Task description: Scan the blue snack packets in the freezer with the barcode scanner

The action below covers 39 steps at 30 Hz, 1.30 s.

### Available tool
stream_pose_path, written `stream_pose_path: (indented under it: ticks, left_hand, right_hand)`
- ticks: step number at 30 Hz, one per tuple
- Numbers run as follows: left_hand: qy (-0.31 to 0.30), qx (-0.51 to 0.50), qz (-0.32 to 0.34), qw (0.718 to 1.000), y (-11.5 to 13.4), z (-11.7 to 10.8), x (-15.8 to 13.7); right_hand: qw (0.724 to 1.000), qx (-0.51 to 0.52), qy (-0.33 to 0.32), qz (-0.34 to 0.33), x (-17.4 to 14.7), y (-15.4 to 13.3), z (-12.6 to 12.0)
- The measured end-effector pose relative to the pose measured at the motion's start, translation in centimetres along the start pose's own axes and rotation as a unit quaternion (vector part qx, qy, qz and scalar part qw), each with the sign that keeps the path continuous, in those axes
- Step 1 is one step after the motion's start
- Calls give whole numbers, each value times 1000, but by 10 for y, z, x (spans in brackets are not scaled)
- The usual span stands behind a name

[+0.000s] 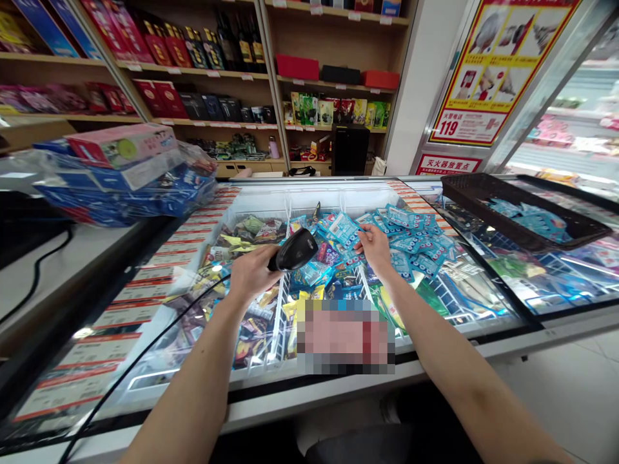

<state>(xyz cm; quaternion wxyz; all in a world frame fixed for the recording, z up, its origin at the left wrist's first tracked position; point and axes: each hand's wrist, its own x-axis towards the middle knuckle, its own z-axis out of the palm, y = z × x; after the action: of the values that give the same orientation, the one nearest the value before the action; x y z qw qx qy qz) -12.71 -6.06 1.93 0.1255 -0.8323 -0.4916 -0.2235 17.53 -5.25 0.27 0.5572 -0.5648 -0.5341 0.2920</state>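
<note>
My left hand (254, 273) is wrapped round a black barcode scanner (296, 249), whose head points right over the freezer. A black cable (159, 335) runs from it down to the lower left. In my right hand (374, 250), a light blue packet (342, 229) is pinched at its right edge, with its printed side facing up toward the scanner. Below and to the right lies a pile of similar blue packets (425, 248) inside the chest freezer (251, 201). Other colourful packets (261, 232) fill the left compartment, beyond a white wire divider (280, 316).
A brown basket (512, 225) with more blue packets stands on the freezer's right side. Plastic-wrapped boxes (126, 174) are stacked at the left. Price labels (188, 248) line the glass. Behind stand shelves (271, 77) of goods. A blurred patch covers the front edge.
</note>
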Motion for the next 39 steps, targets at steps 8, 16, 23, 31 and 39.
stream_pose_path:
  ticks: [8,16,23,31,39]
  left_hand:
    - [-6,-8,18,1000,7,-3,1]
    - [-8,-5,22,1000,8,-1,0]
    - [-8,-3,19,1000,8,0,0]
    - [-11,-4,11,1000,7,1,0]
    - [-14,-8,7,1000,9,0,0]
  right_hand:
    - [1000,-15,7,-7,-1,1,0]
    - [1000,-21,5,-21,-1,2,0]
    - [999,-31,9,-28,-3,3,1]
    - [999,-35,15,-36,-5,-2,1]
    - [999,-42,6,-25,-5,-3,2]
